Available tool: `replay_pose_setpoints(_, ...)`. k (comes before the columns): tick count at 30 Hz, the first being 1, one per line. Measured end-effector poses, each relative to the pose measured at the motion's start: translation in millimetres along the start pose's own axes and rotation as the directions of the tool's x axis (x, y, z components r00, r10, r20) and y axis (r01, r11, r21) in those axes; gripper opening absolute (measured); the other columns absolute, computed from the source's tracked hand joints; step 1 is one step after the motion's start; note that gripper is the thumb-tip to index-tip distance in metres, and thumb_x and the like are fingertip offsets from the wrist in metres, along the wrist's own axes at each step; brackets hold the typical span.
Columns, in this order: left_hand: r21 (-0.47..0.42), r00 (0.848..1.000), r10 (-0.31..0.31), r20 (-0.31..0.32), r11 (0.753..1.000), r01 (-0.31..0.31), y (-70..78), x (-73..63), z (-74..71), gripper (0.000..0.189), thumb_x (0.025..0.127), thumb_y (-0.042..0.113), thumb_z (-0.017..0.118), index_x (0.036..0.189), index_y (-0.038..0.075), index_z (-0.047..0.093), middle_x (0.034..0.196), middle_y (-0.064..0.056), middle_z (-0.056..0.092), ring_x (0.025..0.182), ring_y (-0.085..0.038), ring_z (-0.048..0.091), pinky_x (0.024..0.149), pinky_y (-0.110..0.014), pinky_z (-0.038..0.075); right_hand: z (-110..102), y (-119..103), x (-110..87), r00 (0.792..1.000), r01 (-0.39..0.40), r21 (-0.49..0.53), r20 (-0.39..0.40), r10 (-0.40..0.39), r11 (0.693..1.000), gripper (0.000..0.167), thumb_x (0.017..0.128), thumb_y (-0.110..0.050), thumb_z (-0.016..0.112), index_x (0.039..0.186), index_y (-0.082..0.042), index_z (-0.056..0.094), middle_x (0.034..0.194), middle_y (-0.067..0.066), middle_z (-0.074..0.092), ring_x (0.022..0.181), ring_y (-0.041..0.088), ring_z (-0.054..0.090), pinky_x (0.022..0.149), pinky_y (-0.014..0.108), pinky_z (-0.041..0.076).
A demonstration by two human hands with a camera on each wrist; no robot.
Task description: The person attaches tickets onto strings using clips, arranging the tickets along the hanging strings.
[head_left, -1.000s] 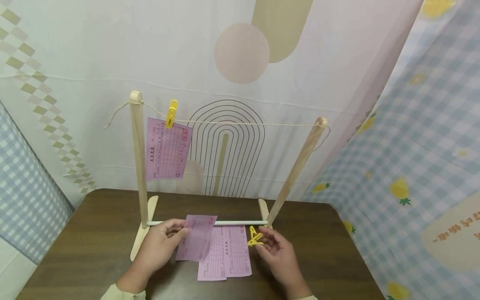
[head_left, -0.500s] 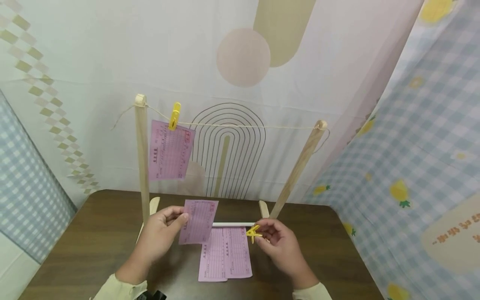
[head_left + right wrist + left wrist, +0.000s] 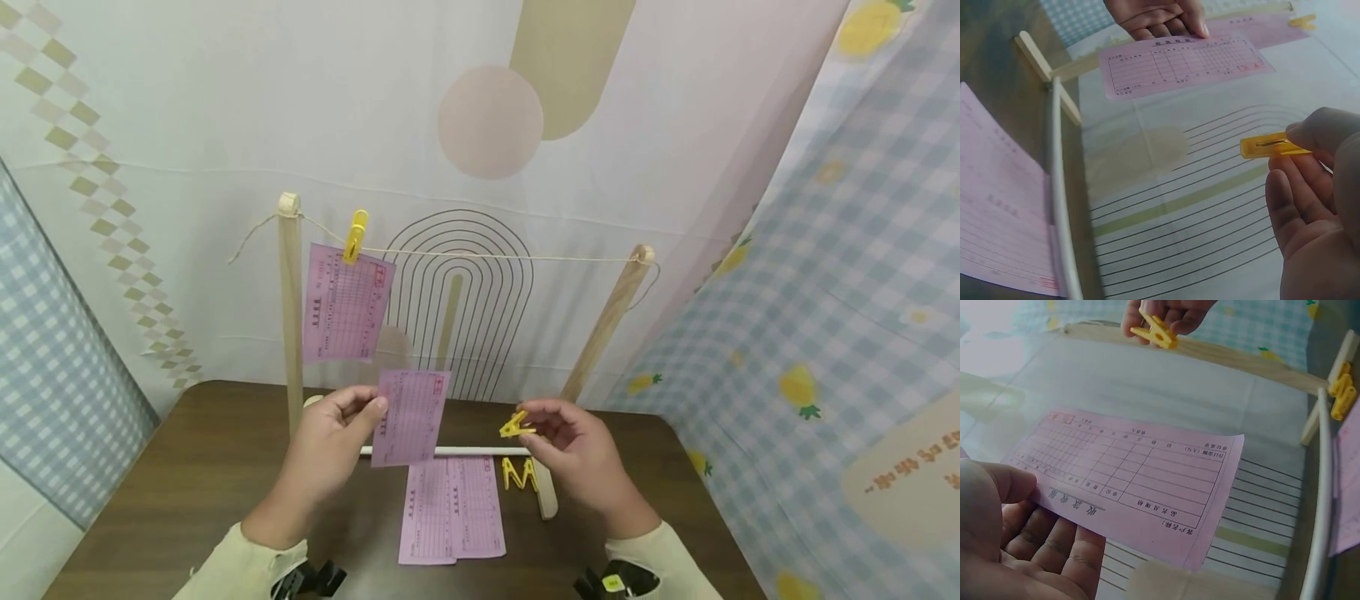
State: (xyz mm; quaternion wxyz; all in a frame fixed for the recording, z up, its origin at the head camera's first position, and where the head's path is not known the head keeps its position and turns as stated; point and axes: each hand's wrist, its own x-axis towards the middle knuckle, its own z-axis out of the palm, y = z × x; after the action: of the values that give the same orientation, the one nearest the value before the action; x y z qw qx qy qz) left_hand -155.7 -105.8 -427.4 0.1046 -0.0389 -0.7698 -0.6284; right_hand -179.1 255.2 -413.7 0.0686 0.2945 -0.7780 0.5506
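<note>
- Head view: a dark table (image 3: 150, 500) supports the stand, two loose slips and two loose clips.
- Wooden stand (image 3: 291, 325): two posts joined low down by a white rod (image 3: 480, 451), probably for bracing; a string (image 3: 480, 255) runs between their tops.
- Left hand (image 3: 333, 437): pinches a pink slip (image 3: 411, 417) at its left edge, thumb over the printed side, presumably leaving the top edge unobstructed. The slip is raised off the table, lower than the string.
- Right hand (image 3: 585, 450): pinches a yellow clip (image 3: 513, 428) by its spread arms; its nose points towards the held slip, seemingly to keep the biting end free.
- Hung slip (image 3: 347, 308): suspended near the left post, held at its upper edge by a clip on the string (image 3: 356, 237).
- Loose slips (image 3: 429, 521): two, side by side, apparently kept within easy reach.
- Loose clips (image 3: 506, 473): two, just beside the slips, below the right hand.
</note>
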Motion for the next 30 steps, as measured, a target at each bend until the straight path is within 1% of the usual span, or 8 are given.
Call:
replay_pose_setpoints(4,0.019,0.999,0.024,-0.027,1.0,-0.023,12.6,4.8,-0.6,0.036,0.112,0.034,0.072,0.129,0.003,0.08,0.125,-0.013,0.083,0.111,-0.016,0.074,0.092,-0.016,0.06,-5.9,-14.5,13.3,1.0,0.027,-0.019,0.001,-0.027,0.999,0.038,0.1,0.008,0.078,0.137,0.0,0.071,0.127,0.024,0.076,0.109,0.015,0.077,0.078,0.027,0.066)
replay_pose_setpoints(6,0.03,0.999,0.034,-0.036,0.999,-0.033,17.8,6.6,-1.1,0.037,0.112,0.035,0.072,0.13,0.003,0.08,0.127,-0.013,0.082,0.113,-0.017,0.074,0.093,-0.015,0.059,-7.8,-22.1,19.3,0.999,0.035,-0.03,-0.006,-0.035,0.999,0.038,0.1,0.007,0.079,0.137,-0.003,0.072,0.126,0.023,0.077,0.108,0.014,0.077,0.079,0.027,0.066)
replay_pose_setpoints(10,0.051,0.998,0.055,-0.04,0.997,-0.052,25.5,9.5,-2.6,0.039,0.113,0.036,0.071,0.131,0.003,0.079,0.127,-0.013,0.082,0.112,-0.018,0.073,0.093,-0.014,0.059,-11.0,-34.5,29.3,0.999,0.045,-0.055,-0.028,-0.046,0.998,0.038,0.099,0.004,0.082,0.135,-0.005,0.075,0.123,0.019,0.079,0.107,0.015,0.078,0.087,0.027,0.066)
replay_pose_setpoints(13,0.047,0.997,0.062,-0.042,0.997,-0.06,29.8,11.6,-3.5,0.038,0.113,0.037,0.071,0.13,0.003,0.08,0.125,-0.013,0.082,0.111,-0.017,0.073,0.091,-0.015,0.059,-13.0,-41.9,35.8,0.997,0.059,-0.054,-0.044,-0.062,0.997,0.036,0.099,0.005,0.082,0.133,-0.004,0.076,0.12,0.02,0.08,0.104,0.016,0.079,0.085,0.028,0.067)
replay_pose_setpoints(16,0.025,0.997,0.059,-0.048,0.998,-0.058,33.9,14.0,-3.6,0.037,0.112,0.036,0.072,0.129,0.004,0.08,0.123,-0.013,0.082,0.108,-0.015,0.073,0.09,-0.017,0.06,-14.2,-49.6,42.4,0.996,0.075,-0.049,-0.052,-0.078,0.996,0.036,0.099,0.008,0.08,0.134,0.0,0.075,0.117,0.023,0.08,0.102,0.014,0.08,0.084,0.029,0.068)
replay_pose_setpoints(21,-0.006,0.997,0.032,-0.067,0.999,-0.032,42.5,18.6,-2.3,0.035,0.111,0.035,0.074,0.128,0.005,0.081,0.121,-0.014,0.082,0.105,-0.013,0.072,0.087,-0.018,0.061,-17.4,-66.6,57.6,0.992,0.107,-0.119,-0.046,-0.114,0.987,0.035,0.099,0.006,0.082,0.133,-0.001,0.077,0.116,0.018,0.082,0.099,0.011,0.08,0.083,0.027,0.068)
replay_pose_setpoints(27,0.041,0.996,0.03,-0.078,0.999,-0.027,52.1,23.4,0.3,0.039,0.11,0.042,0.074,0.129,0.008,0.081,0.119,-0.011,0.082,0.105,-0.018,0.071,0.085,-0.019,0.059,-24.2,-90.8,78.0,0.985,0.164,-0.166,-0.033,-0.172,0.972,0.031,0.097,0.006,0.083,0.128,0.001,0.08,0.113,0.018,0.084,0.095,0.01,0.081,0.081,0.025,0.067)
replay_pose_setpoints(30,0.053,0.997,0.034,-0.072,0.998,-0.03,55.7,26.3,2.2,0.042,0.11,0.045,0.073,0.13,0.009,0.081,0.12,-0.01,0.082,0.106,-0.02,0.072,0.084,-0.019,0.06,-27.5,-102.7,87.2,0.984,0.164,-0.187,-0.041,-0.174,0.969,0.029,0.097,0.006,0.084,0.125,-0.001,0.082,0.111,0.016,0.085,0.091,0.008,0.08,0.078,0.024,0.066)
